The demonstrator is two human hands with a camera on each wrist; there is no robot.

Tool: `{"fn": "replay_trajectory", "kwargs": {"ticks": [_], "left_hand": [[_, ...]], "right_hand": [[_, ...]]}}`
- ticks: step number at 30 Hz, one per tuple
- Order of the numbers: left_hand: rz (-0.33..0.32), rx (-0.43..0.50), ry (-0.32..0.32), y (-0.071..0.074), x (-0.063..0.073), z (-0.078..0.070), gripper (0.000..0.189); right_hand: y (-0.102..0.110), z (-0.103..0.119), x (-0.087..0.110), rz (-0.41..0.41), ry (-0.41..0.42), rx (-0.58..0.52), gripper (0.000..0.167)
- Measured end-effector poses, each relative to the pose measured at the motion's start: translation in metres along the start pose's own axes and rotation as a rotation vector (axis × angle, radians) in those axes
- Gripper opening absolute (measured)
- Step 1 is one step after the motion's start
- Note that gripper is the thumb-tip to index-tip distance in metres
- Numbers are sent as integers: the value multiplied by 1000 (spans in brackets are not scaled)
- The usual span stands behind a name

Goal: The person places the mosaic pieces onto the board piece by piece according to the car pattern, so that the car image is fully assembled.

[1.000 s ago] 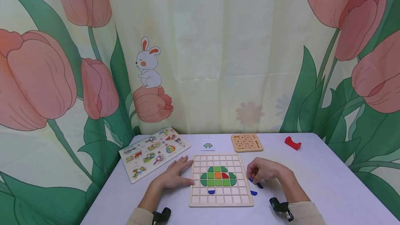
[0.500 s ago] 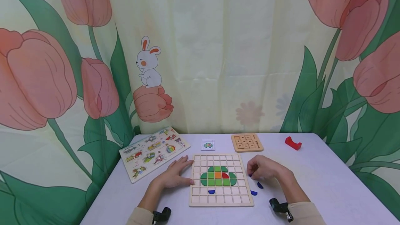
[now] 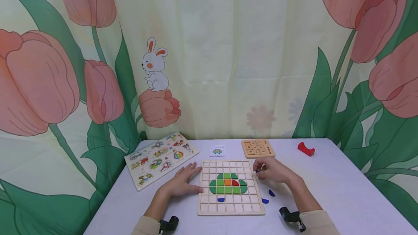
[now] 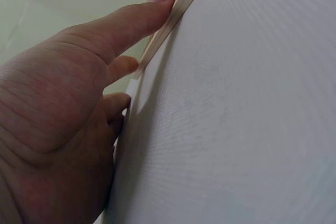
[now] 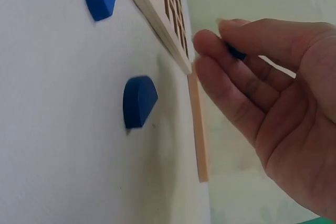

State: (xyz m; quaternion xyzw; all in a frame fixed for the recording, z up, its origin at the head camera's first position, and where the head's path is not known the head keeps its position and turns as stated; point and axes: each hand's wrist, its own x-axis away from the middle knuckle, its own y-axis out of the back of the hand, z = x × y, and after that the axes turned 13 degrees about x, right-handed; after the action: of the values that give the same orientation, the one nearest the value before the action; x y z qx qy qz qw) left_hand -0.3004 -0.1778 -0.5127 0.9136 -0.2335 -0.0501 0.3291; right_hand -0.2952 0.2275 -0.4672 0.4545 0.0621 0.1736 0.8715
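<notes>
A wooden grid board (image 3: 209,207) lies on the white table, with green, orange and red pieces in its middle cells and one blue half-round piece (image 3: 221,200) lower down. My left hand (image 3: 183,182) rests along the board's left edge, fingers spread and thumb tip touching the frame, as the left wrist view shows. My right hand (image 3: 272,170) is raised by the board's upper right side. It pinches a small blue piece (image 5: 235,51) between thumb and fingers, mostly hidden by them. Two blue half-round pieces (image 5: 139,101) lie on the table to the board's right.
Behind the board lies a small pattern card (image 3: 217,151). A wooden number puzzle (image 3: 258,148) sits at the back, and a red notched block (image 3: 306,149) farther right. On the left a picture puzzle board (image 3: 161,160) lies at an angle. A curtain (image 3: 209,82) hangs behind the table.
My right hand has lifted a blue piece from beside the board and moved it away from me and slightly left. My left hand stays at the board's edge.
</notes>
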Motion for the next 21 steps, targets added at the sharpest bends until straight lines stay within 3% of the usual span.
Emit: {"fn": "replay_trajectory", "kwargs": {"ticks": [8, 21], "left_hand": [[1, 10, 6, -1, -1, 2, 95], [-12, 8, 9, -2, -2, 3, 95]], "right_hand": [[-8, 15, -7, -96, 99, 4, 12], [-23, 31, -11, -93, 226, -94, 15]]}}
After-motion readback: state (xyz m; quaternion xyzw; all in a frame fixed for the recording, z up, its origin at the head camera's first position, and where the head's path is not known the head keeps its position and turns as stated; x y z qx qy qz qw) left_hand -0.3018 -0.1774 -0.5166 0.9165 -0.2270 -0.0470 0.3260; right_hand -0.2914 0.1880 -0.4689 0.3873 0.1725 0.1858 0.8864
